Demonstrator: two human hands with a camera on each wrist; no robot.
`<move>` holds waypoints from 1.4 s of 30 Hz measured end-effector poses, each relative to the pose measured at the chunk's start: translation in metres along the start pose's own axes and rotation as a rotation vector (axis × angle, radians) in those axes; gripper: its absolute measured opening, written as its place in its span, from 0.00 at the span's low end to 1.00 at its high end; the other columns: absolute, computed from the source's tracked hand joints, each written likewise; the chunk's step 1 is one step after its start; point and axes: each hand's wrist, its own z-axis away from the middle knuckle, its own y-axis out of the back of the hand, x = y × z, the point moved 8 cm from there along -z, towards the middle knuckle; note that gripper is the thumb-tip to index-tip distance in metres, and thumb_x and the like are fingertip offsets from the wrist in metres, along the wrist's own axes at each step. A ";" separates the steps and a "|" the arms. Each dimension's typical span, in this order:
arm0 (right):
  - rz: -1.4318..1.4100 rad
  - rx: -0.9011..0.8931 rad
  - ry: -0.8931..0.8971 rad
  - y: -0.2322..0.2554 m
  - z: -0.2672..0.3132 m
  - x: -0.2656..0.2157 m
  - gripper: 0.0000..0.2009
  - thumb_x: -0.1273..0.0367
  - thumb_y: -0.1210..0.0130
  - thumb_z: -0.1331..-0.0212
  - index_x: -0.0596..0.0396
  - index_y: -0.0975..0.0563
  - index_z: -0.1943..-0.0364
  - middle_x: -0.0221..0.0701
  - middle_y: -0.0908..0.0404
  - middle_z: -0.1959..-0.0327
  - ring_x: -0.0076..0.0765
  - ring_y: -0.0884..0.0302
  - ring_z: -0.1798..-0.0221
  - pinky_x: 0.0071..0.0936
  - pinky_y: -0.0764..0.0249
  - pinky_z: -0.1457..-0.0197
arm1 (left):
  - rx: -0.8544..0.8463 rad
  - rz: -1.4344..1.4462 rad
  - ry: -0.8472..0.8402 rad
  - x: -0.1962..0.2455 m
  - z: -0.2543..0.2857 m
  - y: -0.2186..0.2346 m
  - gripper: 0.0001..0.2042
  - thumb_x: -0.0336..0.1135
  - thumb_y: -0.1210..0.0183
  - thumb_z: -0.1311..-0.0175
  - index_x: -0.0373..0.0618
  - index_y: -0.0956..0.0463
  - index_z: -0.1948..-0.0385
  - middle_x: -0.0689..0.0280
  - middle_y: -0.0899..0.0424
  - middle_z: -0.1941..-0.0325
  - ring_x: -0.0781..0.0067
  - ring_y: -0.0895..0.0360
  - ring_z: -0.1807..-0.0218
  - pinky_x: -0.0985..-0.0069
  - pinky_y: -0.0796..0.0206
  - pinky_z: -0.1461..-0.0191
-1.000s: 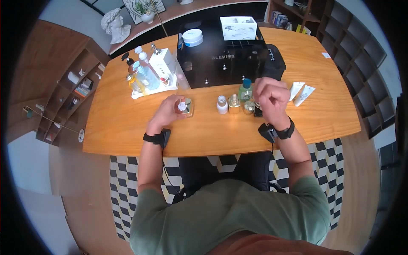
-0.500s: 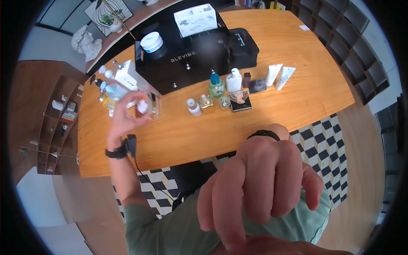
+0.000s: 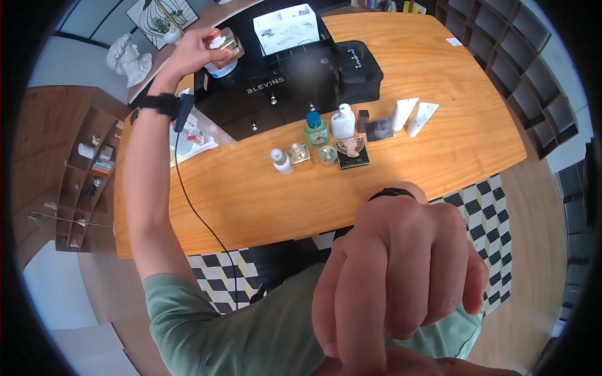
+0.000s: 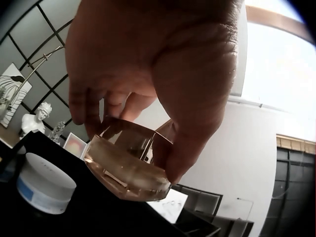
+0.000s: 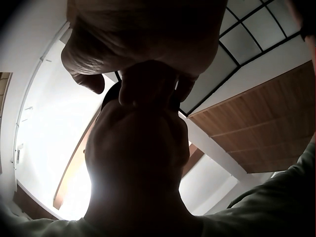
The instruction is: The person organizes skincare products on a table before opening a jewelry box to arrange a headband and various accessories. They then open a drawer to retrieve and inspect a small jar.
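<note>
- The glass vessel [image 4: 126, 165], faceted and amber-tinted, was located above the black chest's top at its left end, tilted in the left hand [image 3: 194, 53]. Contact with the top could not be determined.
- Left hand: thumb and fingers were bent round the vessel, gripping it.
- Right hand [image 3: 404, 269]: raised close to the face, fingers loosely bent, thumb apart; nothing was seen in it.
- Tub [image 4: 45, 185]: white with a blue band, on the chest just beside the vessel; its lid lettering was too small to read.
- Chest [image 3: 238, 119]: front marked "BLEVINS", with small knobs below. The white box [image 3: 285, 34] stood on it, right of the tub; part of the black top showed between them.
- Case [image 3: 360, 75]: black, at the chest's right end, pale lettering, not legible.
- Green bottle [image 3: 316, 133]: blue cap, label unreadable, between the chest and the round jar [image 3: 328, 155]. The white bottle [image 3: 343, 124] was just right of it.
- Compact [image 3: 353, 153]: black, figured, right of the round jar.
- Two tubes [image 3: 412, 118]: near the table's right side, print unreadable.
- Table [image 3: 251, 200]: bare wood ran from compact and jar to the near edge.
</note>
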 end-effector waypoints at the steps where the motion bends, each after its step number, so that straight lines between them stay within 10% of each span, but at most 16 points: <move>1: 0.018 -0.011 0.012 0.001 0.000 -0.002 0.25 0.58 0.53 0.30 0.59 0.24 0.83 0.42 0.22 0.76 0.56 0.19 0.57 0.60 0.22 0.50 | -0.049 -0.034 0.045 -0.006 -0.005 -0.007 0.29 0.33 0.25 0.47 0.29 0.25 0.44 0.64 0.17 0.52 0.79 0.22 0.53 0.79 0.29 0.48; 8: 0.073 -0.112 0.271 0.005 -0.015 -0.016 0.28 0.50 0.55 0.30 0.52 0.34 0.87 0.32 0.28 0.76 0.58 0.25 0.58 0.40 0.27 0.60 | -0.053 -0.149 0.046 -0.025 -0.039 -0.017 0.22 0.33 0.25 0.48 0.35 0.23 0.54 0.69 0.18 0.64 0.79 0.23 0.62 0.78 0.30 0.55; 11: 0.123 -0.017 0.155 0.016 -0.017 -0.020 0.25 0.60 0.53 0.30 0.58 0.25 0.87 0.39 0.22 0.78 0.47 0.19 0.65 0.44 0.22 0.63 | -0.089 -0.131 0.044 -0.017 -0.041 -0.021 0.20 0.32 0.25 0.49 0.37 0.23 0.57 0.69 0.18 0.64 0.79 0.23 0.62 0.78 0.30 0.56; 14: 0.276 -0.165 0.312 0.012 -0.023 -0.032 0.24 0.66 0.51 0.33 0.55 0.31 0.92 0.33 0.29 0.86 0.34 0.26 0.79 0.26 0.38 0.79 | -0.064 -0.093 -0.005 -0.017 -0.046 -0.022 0.19 0.32 0.25 0.51 0.37 0.22 0.60 0.68 0.18 0.65 0.79 0.23 0.63 0.76 0.30 0.59; 17: 0.213 -0.462 0.141 0.000 -0.025 -0.037 0.25 0.68 0.49 0.34 0.52 0.37 0.93 0.31 0.36 0.88 0.29 0.34 0.85 0.27 0.44 0.82 | -0.141 -0.110 0.015 -0.015 -0.048 -0.027 0.22 0.35 0.23 0.56 0.37 0.21 0.59 0.65 0.18 0.64 0.74 0.22 0.61 0.72 0.30 0.57; 42: 0.352 -0.454 -0.015 -0.031 -0.005 -0.017 0.22 0.67 0.48 0.40 0.51 0.39 0.92 0.31 0.39 0.87 0.31 0.41 0.86 0.28 0.52 0.83 | -0.151 -0.172 0.009 -0.021 -0.073 -0.040 0.15 0.26 0.25 0.57 0.44 0.20 0.66 0.71 0.17 0.68 0.77 0.24 0.65 0.75 0.32 0.60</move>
